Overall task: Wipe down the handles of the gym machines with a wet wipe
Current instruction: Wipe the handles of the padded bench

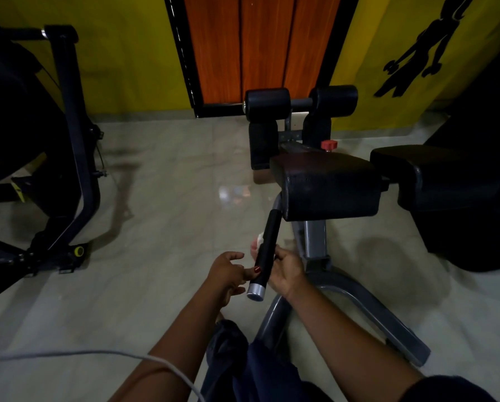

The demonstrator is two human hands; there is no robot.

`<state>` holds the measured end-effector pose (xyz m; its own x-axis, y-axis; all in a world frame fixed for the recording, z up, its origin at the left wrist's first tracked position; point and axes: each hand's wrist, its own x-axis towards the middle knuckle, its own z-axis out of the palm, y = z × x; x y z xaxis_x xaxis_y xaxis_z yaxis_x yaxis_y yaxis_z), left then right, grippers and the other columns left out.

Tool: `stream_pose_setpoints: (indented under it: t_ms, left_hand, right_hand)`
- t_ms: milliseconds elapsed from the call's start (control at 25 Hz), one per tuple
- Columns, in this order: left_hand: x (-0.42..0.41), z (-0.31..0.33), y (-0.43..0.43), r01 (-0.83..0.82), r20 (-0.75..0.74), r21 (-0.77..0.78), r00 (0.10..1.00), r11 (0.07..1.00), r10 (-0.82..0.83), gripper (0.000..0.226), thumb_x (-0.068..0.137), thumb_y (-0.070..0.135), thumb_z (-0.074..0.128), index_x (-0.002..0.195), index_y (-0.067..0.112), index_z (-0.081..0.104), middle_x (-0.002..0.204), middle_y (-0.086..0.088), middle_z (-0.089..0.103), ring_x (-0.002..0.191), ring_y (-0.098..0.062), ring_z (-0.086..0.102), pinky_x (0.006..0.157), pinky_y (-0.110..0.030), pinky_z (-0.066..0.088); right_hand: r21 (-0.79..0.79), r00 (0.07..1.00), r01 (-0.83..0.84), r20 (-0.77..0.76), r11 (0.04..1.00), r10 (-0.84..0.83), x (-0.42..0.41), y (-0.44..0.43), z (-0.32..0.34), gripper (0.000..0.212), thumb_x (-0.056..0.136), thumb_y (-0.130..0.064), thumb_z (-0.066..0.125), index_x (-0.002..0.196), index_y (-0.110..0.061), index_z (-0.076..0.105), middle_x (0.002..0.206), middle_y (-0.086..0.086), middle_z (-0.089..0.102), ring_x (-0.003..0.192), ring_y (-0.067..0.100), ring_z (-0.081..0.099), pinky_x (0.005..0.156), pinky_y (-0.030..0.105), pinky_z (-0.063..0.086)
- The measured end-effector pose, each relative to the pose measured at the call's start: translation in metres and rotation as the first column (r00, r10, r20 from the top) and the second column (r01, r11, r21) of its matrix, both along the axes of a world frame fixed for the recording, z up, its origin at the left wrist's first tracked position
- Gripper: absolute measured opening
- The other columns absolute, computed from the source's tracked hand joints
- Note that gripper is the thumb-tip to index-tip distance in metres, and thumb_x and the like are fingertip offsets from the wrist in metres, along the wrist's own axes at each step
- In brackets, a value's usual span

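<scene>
A black handle [267, 245] with a silver end cap [256, 293] sticks out toward me from under the bench's black seat pad [330, 187]. My right hand [286, 271] curls round the handle from the right. It holds a white wet wipe [257, 242] against the handle, and the wipe shows on the handle's left side. My left hand [228, 274] is just left of the handle with loosely spread fingers. Its thumb touches the grip near the end cap.
The bench's grey frame [359, 306] runs along the pale tiled floor [156, 213] to my right, with black foam rollers [301, 101] at its far end. A dark machine frame [77, 146] stands at left. A white cable [98, 353] crosses my left forearm.
</scene>
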<state>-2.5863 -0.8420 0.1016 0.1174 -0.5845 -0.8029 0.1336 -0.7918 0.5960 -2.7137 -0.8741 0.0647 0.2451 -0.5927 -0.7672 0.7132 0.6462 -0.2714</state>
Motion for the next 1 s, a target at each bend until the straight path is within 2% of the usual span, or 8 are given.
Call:
stream_pose_setpoints:
  t_ms: [160,240,320,400,520,680,840,1000]
  left_hand:
    - [0.002,-0.002,-0.003,0.022,0.018,0.006,1.0,1.0,-0.022,0.056,0.076,-0.002,0.076,0.124,0.013,0.052,0.106,-0.019,0.063,0.09,-0.026,0.057,0.071,-0.036,0.049]
    - [0.001,0.0,-0.001,0.017,-0.001,0.001,1.0,1.0,-0.017,0.049,0.078,-0.001,0.074,0.122,0.009,0.054,0.098,-0.019,0.067,0.079,-0.024,0.061,0.064,-0.033,0.05]
    - [-0.001,0.002,0.002,-0.011,-0.023,-0.009,1.0,1.0,0.011,0.041,0.08,-0.002,0.073,0.117,0.005,0.056,0.086,-0.016,0.069,0.07,-0.021,0.065,0.06,-0.031,0.052]
    - [-0.003,0.003,0.006,-0.032,-0.018,-0.03,0.999,0.999,0.032,0.033,0.081,-0.002,0.071,0.112,-0.001,0.06,0.077,-0.013,0.069,0.06,-0.019,0.066,0.055,-0.028,0.054]
    - [-0.004,0.001,0.01,-0.039,0.001,-0.063,0.999,0.997,0.039,0.022,0.082,-0.003,0.07,0.102,-0.009,0.065,0.069,-0.013,0.068,0.05,-0.017,0.066,0.048,-0.025,0.055]
    - [-0.007,-0.001,0.017,-0.076,0.031,-0.08,0.996,0.994,0.079,0.007,0.084,0.004,0.07,0.089,0.0,0.071,0.081,-0.018,0.071,0.064,-0.024,0.065,0.057,-0.028,0.057]
    - [-0.009,-0.006,0.027,-0.139,-0.008,-0.117,0.99,0.983,0.139,0.009,0.087,0.004,0.067,0.093,0.002,0.073,0.084,-0.016,0.073,0.07,-0.024,0.067,0.062,-0.03,0.057]
    - [-0.006,-0.009,0.036,-0.18,-0.044,-0.113,0.983,0.977,0.176,0.014,0.092,-0.001,0.057,0.095,-0.001,0.071,0.076,-0.012,0.072,0.069,-0.022,0.065,0.059,-0.024,0.057]
  right_hand:
    - [-0.063,0.98,-0.147,-0.145,0.987,0.136,0.0,0.025,0.017,0.02,0.087,-0.003,0.049,0.09,0.005,0.067,0.088,0.022,0.069,0.081,0.028,0.069,0.081,0.035,0.057]
    - [-0.061,0.951,-0.123,-0.292,0.991,0.1,0.005,0.013,0.02,0.025,0.091,0.0,0.047,0.078,0.005,0.068,0.078,0.021,0.071,0.078,0.029,0.067,0.079,0.036,0.055]
    - [-0.064,0.877,-0.134,-0.472,0.989,0.088,0.013,0.006,0.015,0.027,0.088,-0.006,0.05,0.073,0.001,0.071,0.08,0.016,0.072,0.078,0.027,0.066,0.073,0.035,0.055]
    - [-0.04,0.758,-0.203,-0.639,0.978,0.131,0.02,0.021,-0.001,0.028,0.085,-0.025,0.05,0.08,-0.012,0.075,0.085,0.009,0.073,0.081,0.026,0.067,0.074,0.038,0.056]
    - [-0.047,0.635,-0.271,-0.759,0.962,0.142,0.023,0.058,-0.03,0.045,0.079,-0.047,0.042,0.112,-0.029,0.068,0.105,0.001,0.071,0.101,0.025,0.066,0.091,0.047,0.053]
    - [-0.193,0.555,-0.306,-0.832,0.932,0.01,0.027,0.038,-0.003,0.039,0.101,-0.025,0.04,0.139,-0.028,0.05,0.131,-0.004,0.059,0.12,0.019,0.056,0.102,0.039,0.046]
    - [-0.367,0.397,-0.576,-0.907,0.73,-0.143,0.024,0.073,0.009,0.044,0.104,-0.014,0.037,0.147,-0.024,0.036,0.152,-0.008,0.035,0.14,0.006,0.032,0.114,0.027,0.031]
    - [-0.37,0.256,-0.8,-0.923,0.473,-0.289,0.008,0.1,-0.001,0.044,0.101,-0.018,0.031,0.143,-0.02,0.043,0.155,-0.008,0.027,0.146,0.004,0.015,0.114,0.016,0.021]
